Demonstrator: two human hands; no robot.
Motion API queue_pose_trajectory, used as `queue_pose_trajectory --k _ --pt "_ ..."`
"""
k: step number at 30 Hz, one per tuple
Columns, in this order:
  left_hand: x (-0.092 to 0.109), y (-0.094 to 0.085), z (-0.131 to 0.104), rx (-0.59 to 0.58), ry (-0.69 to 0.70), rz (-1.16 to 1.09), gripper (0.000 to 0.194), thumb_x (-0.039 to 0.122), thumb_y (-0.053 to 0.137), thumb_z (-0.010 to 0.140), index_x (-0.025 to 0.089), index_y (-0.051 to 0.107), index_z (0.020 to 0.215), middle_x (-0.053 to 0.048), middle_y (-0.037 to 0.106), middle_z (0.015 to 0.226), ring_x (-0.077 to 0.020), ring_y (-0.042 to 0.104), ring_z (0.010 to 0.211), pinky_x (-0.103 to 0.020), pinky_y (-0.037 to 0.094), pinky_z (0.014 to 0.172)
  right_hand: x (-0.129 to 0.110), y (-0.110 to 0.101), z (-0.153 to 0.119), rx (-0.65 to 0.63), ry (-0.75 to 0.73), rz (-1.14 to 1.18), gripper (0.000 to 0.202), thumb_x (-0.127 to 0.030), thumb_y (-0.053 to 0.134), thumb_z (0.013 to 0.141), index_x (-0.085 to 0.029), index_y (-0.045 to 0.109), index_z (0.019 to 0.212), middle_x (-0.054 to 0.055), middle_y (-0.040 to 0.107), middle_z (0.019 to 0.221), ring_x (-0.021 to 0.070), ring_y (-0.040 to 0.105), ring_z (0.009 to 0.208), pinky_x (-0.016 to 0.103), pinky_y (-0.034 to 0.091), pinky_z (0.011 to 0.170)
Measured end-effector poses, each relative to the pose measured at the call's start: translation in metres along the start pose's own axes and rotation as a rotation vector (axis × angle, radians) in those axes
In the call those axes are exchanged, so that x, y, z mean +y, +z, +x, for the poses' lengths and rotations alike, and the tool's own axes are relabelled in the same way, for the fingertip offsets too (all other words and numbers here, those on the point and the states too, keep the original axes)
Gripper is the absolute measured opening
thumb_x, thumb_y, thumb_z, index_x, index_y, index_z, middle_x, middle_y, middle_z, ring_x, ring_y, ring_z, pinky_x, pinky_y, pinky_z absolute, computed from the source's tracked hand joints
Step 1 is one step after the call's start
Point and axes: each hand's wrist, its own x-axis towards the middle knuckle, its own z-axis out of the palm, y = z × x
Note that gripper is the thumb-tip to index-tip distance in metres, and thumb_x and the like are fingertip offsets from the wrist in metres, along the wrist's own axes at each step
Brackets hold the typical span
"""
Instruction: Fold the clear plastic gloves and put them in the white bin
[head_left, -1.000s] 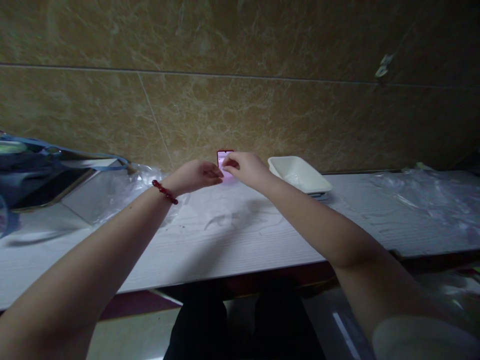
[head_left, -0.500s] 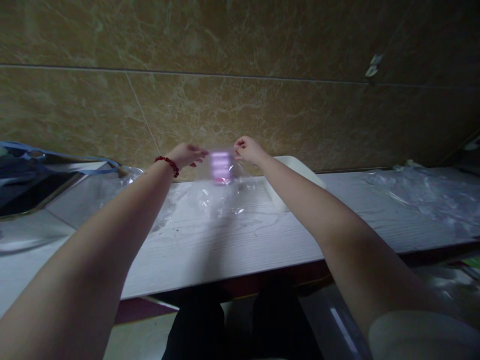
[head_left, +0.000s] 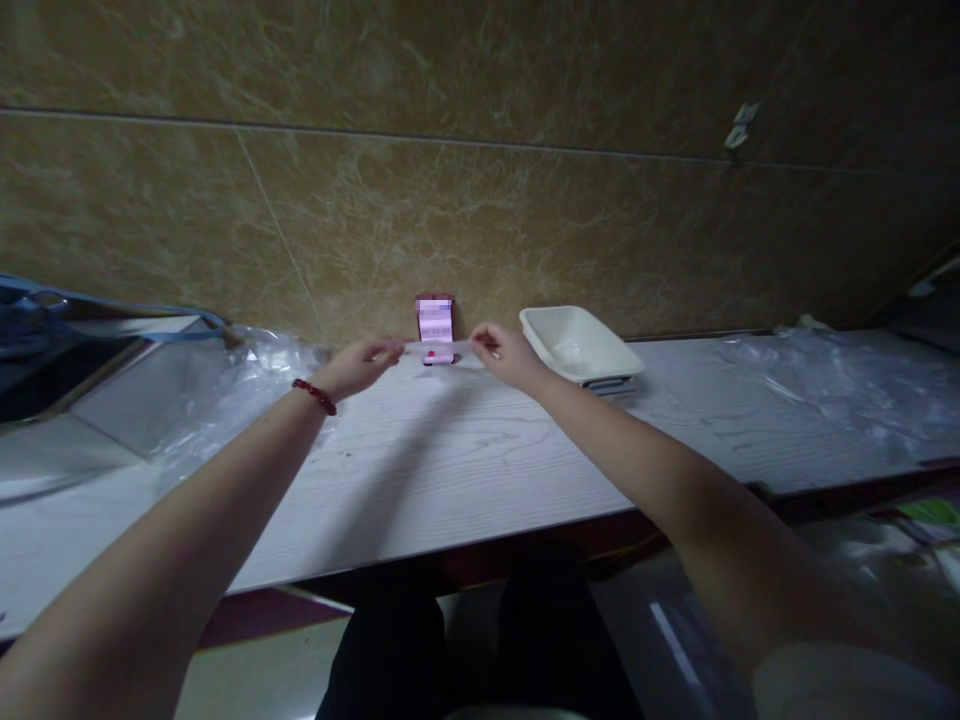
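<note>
A clear plastic bag (head_left: pixel 461 348) is stretched level between my two hands and appears nearly edge-on, as a thin pale strip. My left hand (head_left: pixel 361 364), with a dark red bead bracelet at its wrist, pinches the bag's left end. At the other end, the thumb and fingertips of my right hand (head_left: pixel 508 356) close on it. Just behind the strip, a lit phone (head_left: pixel 436 314) leans against the wall with a timer on its screen. The strip crosses the lower part of that screen.
Right of my right hand stands a white plastic basin (head_left: pixel 619 352). Clear plastic bags lie in a heap (head_left: pixel 255 385) at the left and in another pile (head_left: pixel 847 385) at the right. An open box (head_left: pixel 112 400) sits far left on the white tabletop (head_left: pixel 450 470), against a marbled wall.
My hands have come down, and the bag has gone from hanging spread in front of the phone to a thin, level strip. The phone screen and the basin show more clearly.
</note>
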Motion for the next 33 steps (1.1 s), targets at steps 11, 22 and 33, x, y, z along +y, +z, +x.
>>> queue_pose_trajectory --k 11,22,33 --pt "-0.039 0.077 -0.073 -0.368 0.335 0.499 0.041 0.031 0.03 0.085 0.021 0.044 0.122 -0.009 0.046 0.125 -0.0201 0.038 0.117 -0.034 0.032 0.095 0.017 0.047 -0.117 -0.346 0.002 -0.182 0.016 -0.023 0.044 0.082 -0.014 0.057 0.085 0.005 0.061 0.084 0.0135 0.053 0.083 0.026 0.04 0.077" --pt "-0.03 0.071 -0.102 -0.505 0.289 0.52 0.043 0.047 0.029 0.083 0.031 0.043 0.121 -0.005 0.042 0.129 -0.0218 0.037 0.117 -0.037 0.032 0.093 0.011 0.029 -0.138 -0.53 -0.112 -0.263 0.02 -0.031 0.045 0.082 -0.02 0.062 0.084 0.002 0.064 0.081 0.0135 0.054 0.084 0.03 0.034 0.081" --pt "-0.029 0.117 -0.056 -0.196 0.102 0.54 0.044 0.032 0.027 0.085 0.014 0.045 0.12 -0.011 0.049 0.122 -0.0224 0.041 0.114 -0.04 0.029 0.096 0.041 0.065 -0.083 -0.495 -0.007 -0.264 0.033 -0.025 0.032 0.087 -0.013 0.051 0.111 0.009 0.056 0.11 0.0148 0.047 0.106 0.03 0.034 0.091"
